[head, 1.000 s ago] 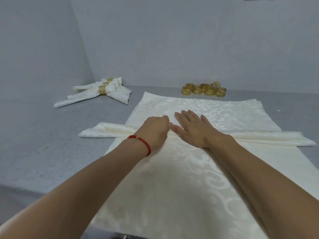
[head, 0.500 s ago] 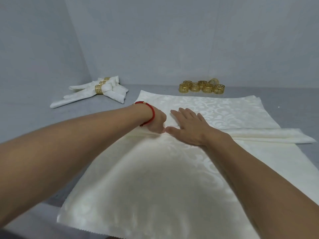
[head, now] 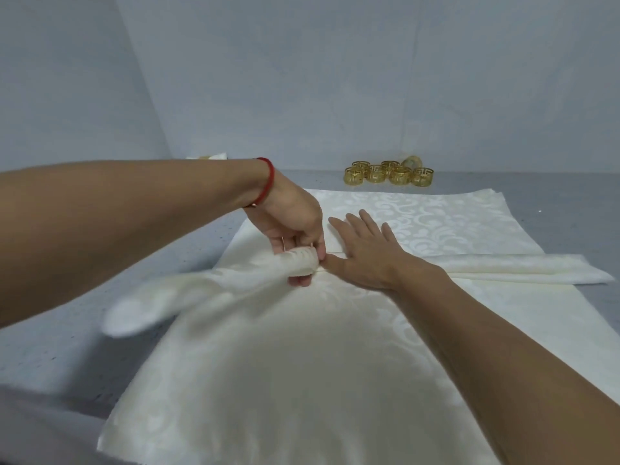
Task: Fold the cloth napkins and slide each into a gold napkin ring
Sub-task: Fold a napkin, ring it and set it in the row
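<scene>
Fingers of your left hand (head: 295, 226) curl round the middle of the folded napkin strip (head: 298, 261), thumb under and fingers over, lifting that part clear of the stack. The strip's left half trails down and away toward your left, blurred, its end (head: 129, 313) hanging over the edge of the stack. Its right half (head: 523, 268) lies flat across the stack and out onto the grey tabletop (head: 67, 357).

Your right hand (head: 365, 255) lies flat, fingers straight and slightly spread, pressing on the strip just beside your left hand; the thumb tip touches the gripped bundle.

Under both hands sits the stack of cream patterned napkins (head: 302, 380), spread from the near edge toward the wall. Behind it, well apart from your hands, a cluster of gold napkin rings (head: 389, 172) stands on the tabletop. A red cord bracelet (head: 268, 179) circles your left wrist. Above your left forearm peeks a bit of white cloth with gold (head: 209, 157), mostly hidden.
</scene>
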